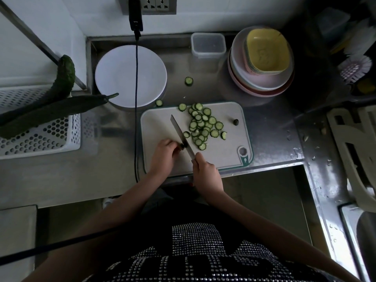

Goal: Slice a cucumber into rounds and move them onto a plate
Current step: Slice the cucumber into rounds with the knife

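My right hand [205, 169] is wrapped around the knife [181, 137] handle, fingers closed tight on it. The blade runs up and away to the left from that grip, across the white cutting board [160, 123]. My left hand [164, 151] sits just left of the blade, fingers curled together and pinching the last dark stub of cucumber [181, 146] against the board. The stub touches the blade's near end; little of it shows past my fingertips.

The pile of rounds [202, 125] lies just beyond and right of the knife, overlapping one another on the board's middle. A small dark end piece [236, 122] sits alone farther right on the board. Two strays have left the board: one round [159, 103] on the steel worktop [270, 127] just past the board's far left corner, another round [188, 81] farther out still.

The white plate [114, 78] sits beyond my left hand, well apart from the pile, with nothing on it. A black cable [136, 82] hangs across it and drops down past the board's left edge.

Far left of my left hand, two whole cucumbers [57, 110] rest across a white perforated basket [44, 137], one tip reaching over the plate's rim. Beyond my right hand stand a clear lidded container [208, 44] and a stack of bowls [262, 62], a yellow one on top.
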`<action>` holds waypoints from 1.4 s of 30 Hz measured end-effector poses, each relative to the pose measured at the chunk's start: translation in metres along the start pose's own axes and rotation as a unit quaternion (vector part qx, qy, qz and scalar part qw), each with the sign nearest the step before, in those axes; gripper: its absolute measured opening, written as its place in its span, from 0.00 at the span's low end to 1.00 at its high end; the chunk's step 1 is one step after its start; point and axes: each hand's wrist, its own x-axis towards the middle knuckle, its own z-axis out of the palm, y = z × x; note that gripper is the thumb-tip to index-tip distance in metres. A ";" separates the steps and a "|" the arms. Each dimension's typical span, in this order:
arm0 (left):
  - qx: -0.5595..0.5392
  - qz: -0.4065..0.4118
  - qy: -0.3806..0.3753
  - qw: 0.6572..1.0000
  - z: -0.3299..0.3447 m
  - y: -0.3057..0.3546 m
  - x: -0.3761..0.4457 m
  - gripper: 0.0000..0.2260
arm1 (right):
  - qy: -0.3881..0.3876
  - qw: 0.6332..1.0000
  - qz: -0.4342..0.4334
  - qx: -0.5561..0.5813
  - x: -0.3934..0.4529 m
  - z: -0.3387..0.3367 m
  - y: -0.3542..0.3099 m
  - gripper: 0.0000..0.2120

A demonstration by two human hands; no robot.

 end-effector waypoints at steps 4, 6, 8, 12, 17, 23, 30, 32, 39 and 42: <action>-0.012 0.008 0.010 1.000 -0.001 0.001 0.001 0.09 | 0.006 1.000 -0.005 -0.004 -0.001 -0.001 0.001 0.07; -0.016 0.015 0.015 1.000 -0.001 0.002 0.001 0.07 | 0.008 1.000 -0.008 -0.006 -0.001 -0.001 0.001 0.07; -0.018 0.020 0.016 1.000 -0.002 0.002 0.001 0.07 | 0.007 1.000 -0.013 -0.012 -0.001 -0.001 0.003 0.07; -0.021 0.020 0.012 1.000 -0.002 0.002 0.001 0.09 | 0.004 1.000 -0.012 -0.016 0.001 0.000 0.003 0.07; -0.018 0.019 0.010 1.000 -0.002 0.002 0.001 0.09 | -0.004 0.999 -0.013 -0.037 0.003 0.001 0.001 0.06; 0.007 0.008 -0.006 1.000 0.001 -0.002 0.004 0.06 | -0.043 0.996 0.006 -0.080 0.009 0.003 0.003 0.02; -0.001 0.019 -0.018 1.000 -0.003 0.002 0.001 0.06 | -0.008 0.997 -0.003 -0.073 0.010 -0.004 0.005 0.07; -0.002 0.036 -0.018 0.999 -0.005 0.004 -0.004 0.05 | 0.027 0.994 -0.014 -0.101 0.010 -0.010 0.008 0.08; 0.025 0.162 0.156 0.974 -0.031 0.019 -0.015 0.02 | 0.125 0.966 -0.033 -0.222 0.016 -0.040 0.016 0.15; 0.097 0.250 0.095 0.959 -0.031 0.028 -0.018 0.11 | 0.173 0.940 -0.027 -0.294 0.021 -0.044 0.018 0.30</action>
